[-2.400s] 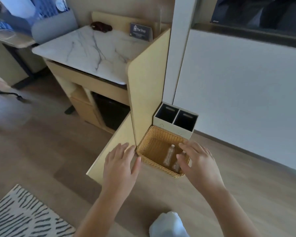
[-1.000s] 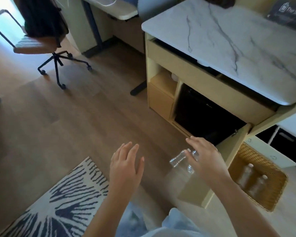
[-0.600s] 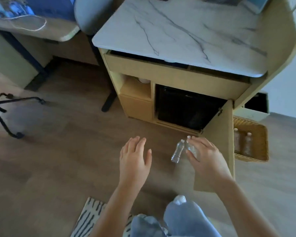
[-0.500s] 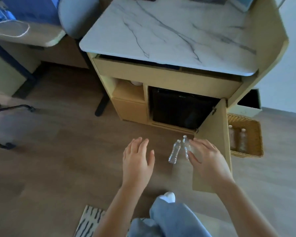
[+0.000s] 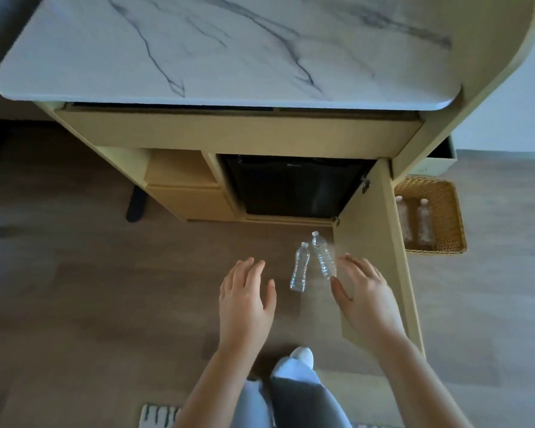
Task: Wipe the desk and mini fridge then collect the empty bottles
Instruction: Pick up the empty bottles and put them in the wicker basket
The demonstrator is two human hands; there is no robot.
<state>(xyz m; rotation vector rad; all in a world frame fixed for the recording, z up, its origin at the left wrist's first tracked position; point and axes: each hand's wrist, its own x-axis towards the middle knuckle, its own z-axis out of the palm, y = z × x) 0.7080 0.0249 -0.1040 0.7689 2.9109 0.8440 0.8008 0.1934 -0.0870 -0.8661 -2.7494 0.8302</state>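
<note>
both hands are spread, fingers apart: left hand (image 5: 247, 299) empty, right hand (image 5: 365, 296) seemingly touching one of two clear ribbed bottles (image 5: 324, 256) above the wood floor (image 5: 74, 288). beyond, a black fridge (image 5: 294, 186) under the marble table (image 5: 229, 47); two more bottles in a wicker basket (image 5: 445, 211). no legible labels.

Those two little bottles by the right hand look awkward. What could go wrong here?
The right hand seems to pinch two clear plastic bottles by their bases only, so one may slip to the wooden floor. The open cabinet door stands right beside that hand and could be knocked. The left hand hangs empty.
</note>
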